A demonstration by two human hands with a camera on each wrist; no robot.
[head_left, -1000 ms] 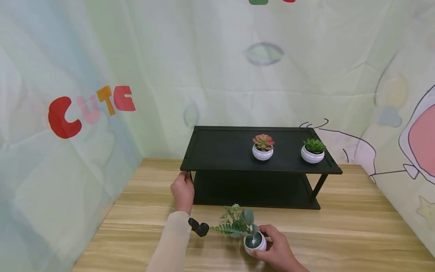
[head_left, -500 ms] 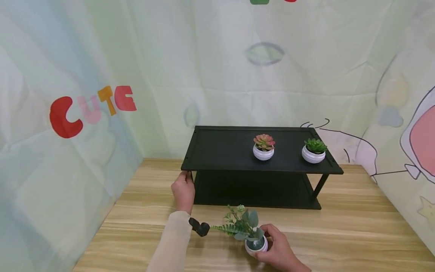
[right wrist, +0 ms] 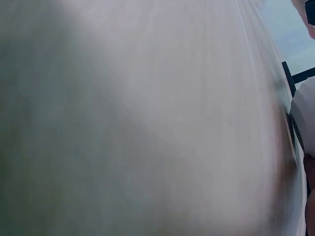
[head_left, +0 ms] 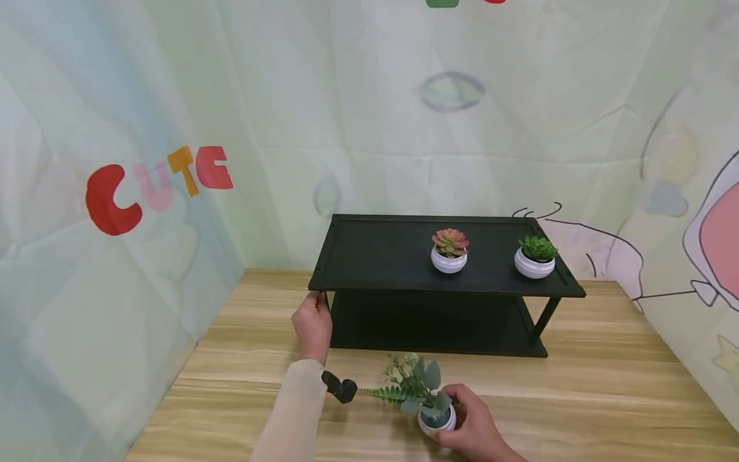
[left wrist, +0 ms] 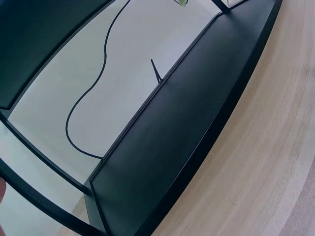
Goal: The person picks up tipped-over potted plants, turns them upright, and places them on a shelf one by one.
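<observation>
Under the top left front corner of a black two-tier shelf [head_left: 375,256], my left hand [head_left: 314,326] grips the upright there; its fingertips are partly hidden. The left wrist view shows the shelf's lower board [left wrist: 172,128] from the side, with my hand barely in frame. In front of the shelf, my right hand [head_left: 475,425] holds a small potted artificial plant [head_left: 412,390] by its white ribbed pot, thumb at the near side and fingers at the far right. Its fern and round leaves lean left. The right wrist view is mostly a blurred pale surface.
On the shelf's top stand a reddish succulent [head_left: 450,250] near the middle and a green succulent [head_left: 535,256] at the right, both in white pots. A wood-grain table [head_left: 600,385] lies beneath. A printed cloth backdrop [head_left: 381,128] hangs behind and at both sides.
The potted plant has turned slightly in my right hand, and its leaves have shifted a little to the right over the pot. My left hand stays on the shelf upright.
</observation>
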